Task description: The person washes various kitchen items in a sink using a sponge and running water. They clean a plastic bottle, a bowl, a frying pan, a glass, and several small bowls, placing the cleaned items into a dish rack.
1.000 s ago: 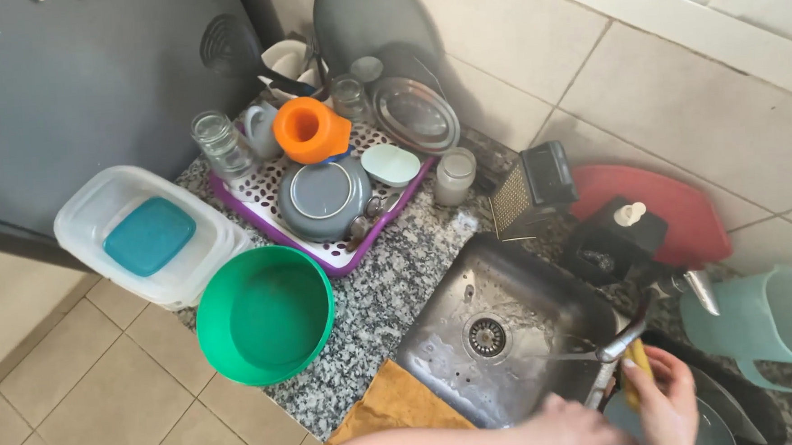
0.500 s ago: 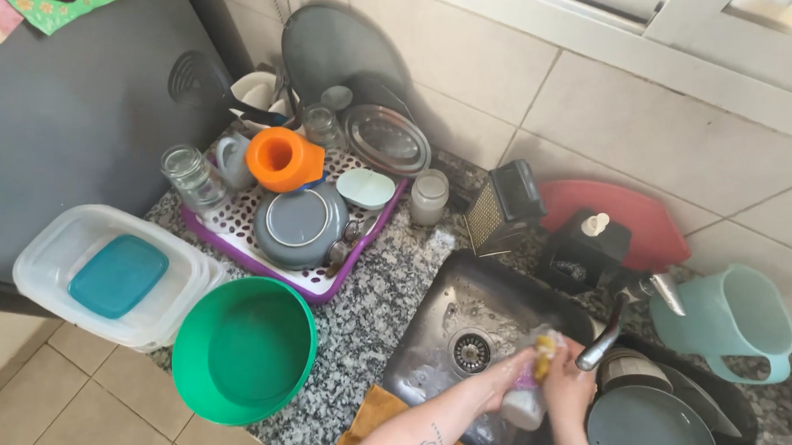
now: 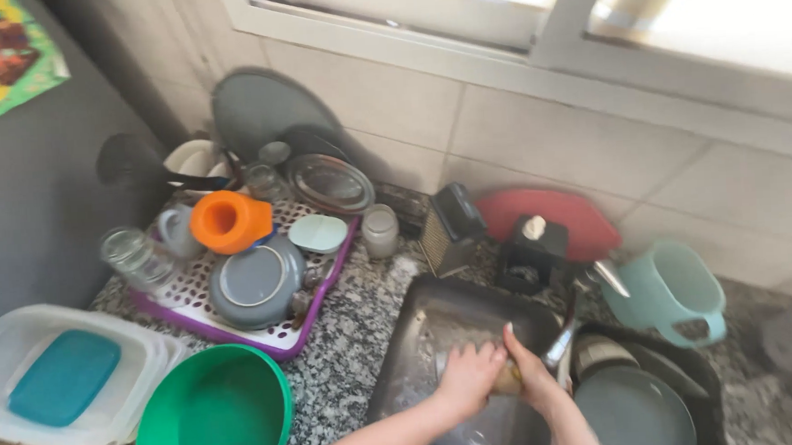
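**Scrubbing over the basin — both hands meet on one small object**

Closing together over the steel sink (image 3: 438,338), the two hands take the near ground. Left hand (image 3: 467,377) comes in from below, knuckles up, fingers curled down onto something small and brownish (image 3: 507,381) — a sponge or bottle, too hidden to name. Right hand (image 3: 535,373) sits just beside it, thumb up, wrapped on the same object from the other side. So the thing lies between the palms, touching both, with its long axis running roughly left to right across the basin. Neither hand is nearer; both are clenched on it, though how tightly cannot be told.

Just right of the hands, the faucet spout (image 3: 560,340) angles down toward them, and a dark pan with a grey plate (image 3: 636,413) sits beside the basin. Left and nearer, a green bowl (image 3: 212,413) and a clear box with a blue lid (image 3: 61,380). Further back, the purple drying rack (image 3: 266,333) carries an orange cup (image 3: 229,220), with a teal jug (image 3: 666,290) at the far right by the tiled wall.
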